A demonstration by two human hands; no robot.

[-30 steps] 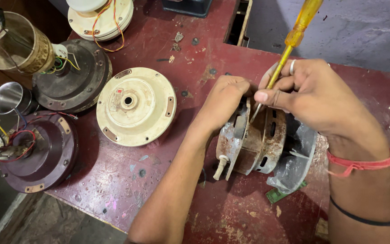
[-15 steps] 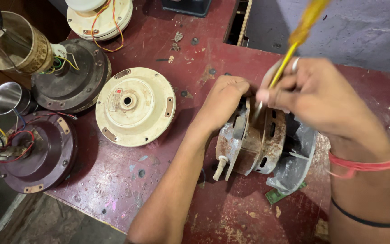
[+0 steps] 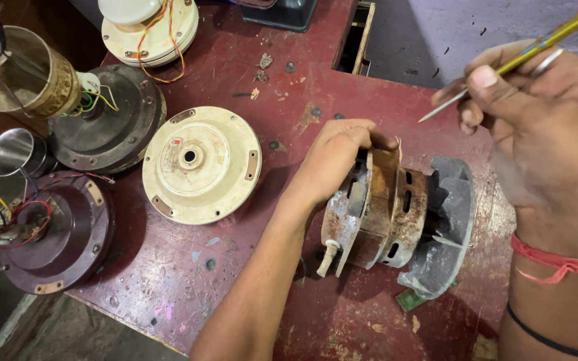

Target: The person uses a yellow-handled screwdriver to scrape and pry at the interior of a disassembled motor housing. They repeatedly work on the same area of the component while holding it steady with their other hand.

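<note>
Rusty metal fills my view: the motor (image 3: 396, 217) lies on its side on the red surface (image 3: 249, 281), toward its right part, with a grey fan (image 3: 446, 227) on its right end and a short white shaft stub poking out at lower left. My left hand (image 3: 339, 157) rests on the motor's upper left edge, its grip curled over the rusty end plate. My right hand (image 3: 536, 127) hovers above and to the right of the motor, clear of it, its grip pinched on a yellow-handled screwdriver (image 3: 503, 67) whose tip points down and left. Red and black bands circle that wrist. Left of the motor, apart from it, sits a cream round housing (image 3: 202, 164), then a dark housing (image 3: 112, 120), a maroon one (image 3: 55, 230) and a steel cup (image 3: 15, 152).
</note>
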